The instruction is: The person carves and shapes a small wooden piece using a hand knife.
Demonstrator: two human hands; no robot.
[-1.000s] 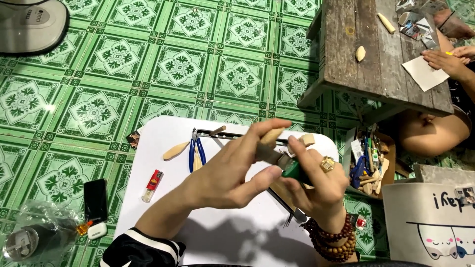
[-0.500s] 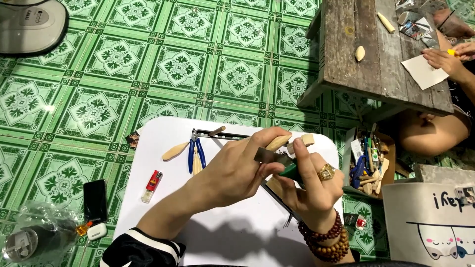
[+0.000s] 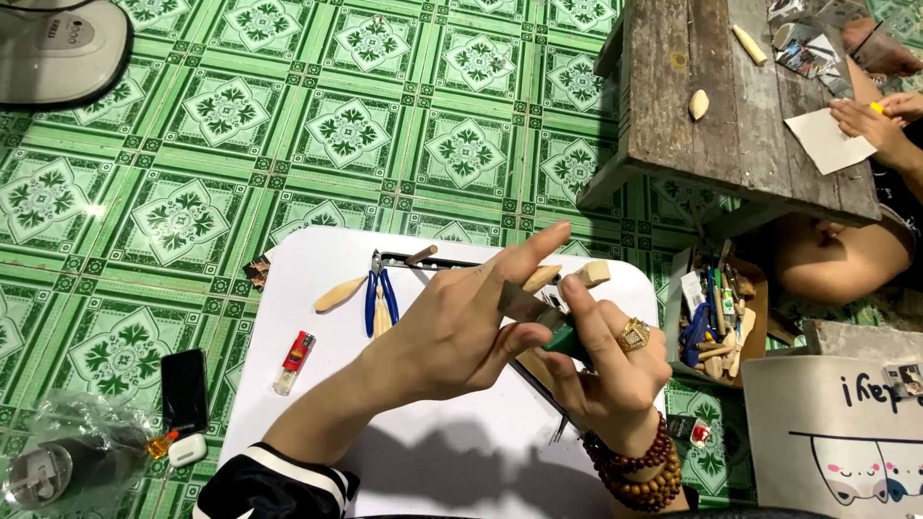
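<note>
Above white table (image 3: 317, 404), both hands (image 3: 461, 332) pinch green-handled tool (image 3: 562, 338).

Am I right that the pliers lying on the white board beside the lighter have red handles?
Not quite: the pliers have blue handles, as the head view shows. They do lie on the white board, and it is the lighter nearby that is red.
</note>
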